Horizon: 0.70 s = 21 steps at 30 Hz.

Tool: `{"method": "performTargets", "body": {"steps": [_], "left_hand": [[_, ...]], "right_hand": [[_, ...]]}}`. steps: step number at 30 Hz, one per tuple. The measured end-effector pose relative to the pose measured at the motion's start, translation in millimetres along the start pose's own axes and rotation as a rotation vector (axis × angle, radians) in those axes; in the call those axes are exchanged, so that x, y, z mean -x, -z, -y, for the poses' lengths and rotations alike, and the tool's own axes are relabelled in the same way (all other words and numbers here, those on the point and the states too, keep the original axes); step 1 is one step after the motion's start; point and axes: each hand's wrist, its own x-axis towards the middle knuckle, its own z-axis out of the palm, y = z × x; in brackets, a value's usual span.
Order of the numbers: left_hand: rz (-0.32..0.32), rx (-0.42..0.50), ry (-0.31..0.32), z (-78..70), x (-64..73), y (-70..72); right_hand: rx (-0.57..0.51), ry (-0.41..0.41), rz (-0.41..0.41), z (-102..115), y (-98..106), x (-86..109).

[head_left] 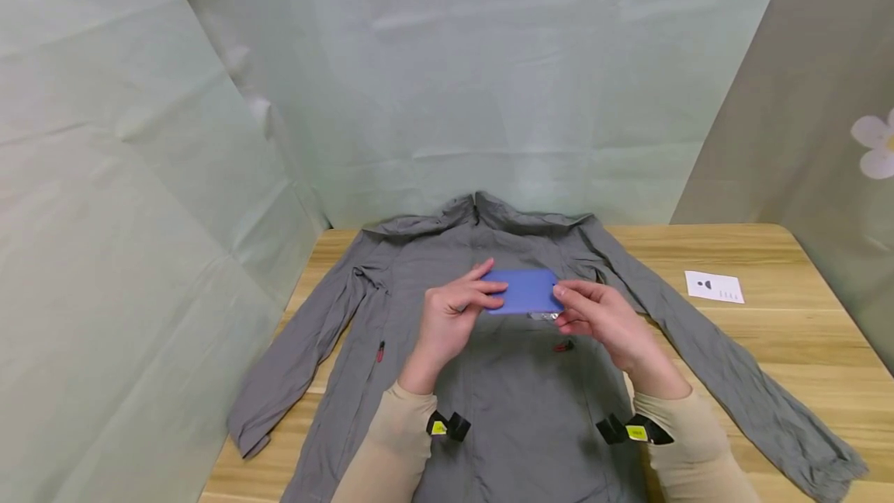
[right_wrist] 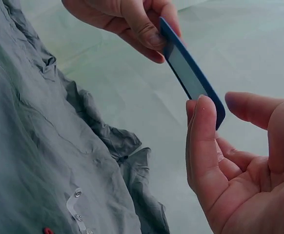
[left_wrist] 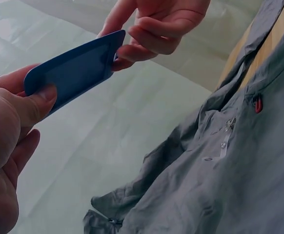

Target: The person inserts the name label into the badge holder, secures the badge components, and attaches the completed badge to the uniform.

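A blue card holder (head_left: pixel 527 291) is held up lengthwise between both hands, above a grey jacket (head_left: pixel 517 402). At its left end my left hand (head_left: pixel 450 313) pinches it, thumb on the recessed window side and fingers behind, as the left wrist view shows. My right hand (head_left: pixel 608 320) has the other end between thumb and fingers; in the right wrist view its fingertips (right_wrist: pixel 204 109) lie at the holder's window side and the thumb is right at the opposite edge. Below, on the jacket's chest, lies a clear strap with metal snaps (left_wrist: pixel 223 141).
The jacket is spread on a wooden table (head_left: pixel 775 348), sleeves out to both sides, with red zipper pulls (head_left: pixel 380 352) on its front. A white printed card (head_left: pixel 715 286) lies on the table at the right. Pale sheeting (head_left: pixel 489 84) hangs behind and at the left.
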Motion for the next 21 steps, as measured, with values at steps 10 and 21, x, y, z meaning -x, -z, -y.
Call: {"method": "performTargets", "body": {"steps": [10, 21], "left_hand": [[0.056, -0.021, -0.033, 1.2, 1.3, 0.6], [-0.016, 0.056, 0.194, -2.2, 1.7, -2.4]], "right_hand": [[-0.026, 0.013, 0.015, -3.1, -2.3, -0.4], [-0.067, 0.015, 0.003, -7.1, -1.7, -5.7]]}}
